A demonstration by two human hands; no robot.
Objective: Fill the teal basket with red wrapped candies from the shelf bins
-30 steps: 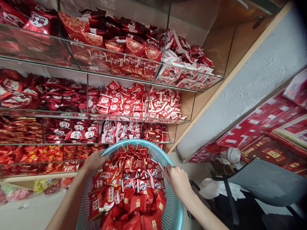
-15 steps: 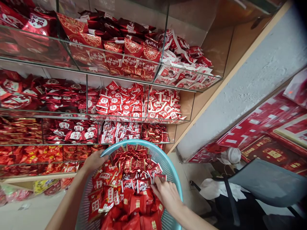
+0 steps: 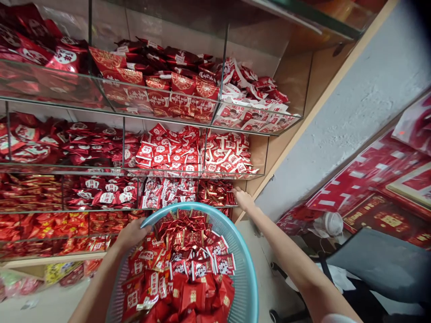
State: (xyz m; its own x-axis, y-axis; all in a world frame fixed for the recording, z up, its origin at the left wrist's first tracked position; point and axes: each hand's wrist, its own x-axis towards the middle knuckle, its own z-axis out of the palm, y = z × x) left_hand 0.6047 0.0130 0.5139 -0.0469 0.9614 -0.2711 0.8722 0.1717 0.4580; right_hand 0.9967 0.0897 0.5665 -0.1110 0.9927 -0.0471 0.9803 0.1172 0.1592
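Note:
My left hand (image 3: 133, 234) is closed around the left rim of a turquoise plastic basket (image 3: 247, 260), its fingers partly hidden by the rim. Red wrapped candies (image 3: 193, 294) heap up inside, some plain red with gold marks, others red and white or shiny dark red. Beyond the basket, my right hand (image 3: 244, 200) reaches out to the right end of a low shelf compartment. Its fingers extend toward dark red and gold packets (image 3: 215, 192) there, and I see nothing held in them. A red-and-white packet (image 3: 225, 264) lies flat on the heap's right side.
Shelves with glass fronts (image 3: 161, 117) and dividers hold several sorts of red packets. A wooden side panel (image 3: 286, 152) ends them at the right, against a grey wall (image 3: 353, 103). A grey chair (image 3: 380, 264) stands at the lower right. Bagged goods (image 3: 60, 272) lie beneath the lowest shelf.
My right hand has left the candies in the basket and moved up and forward to the shelf compartment. A red-and-white packet now lies where it was. My left hand keeps its grip on the rim.

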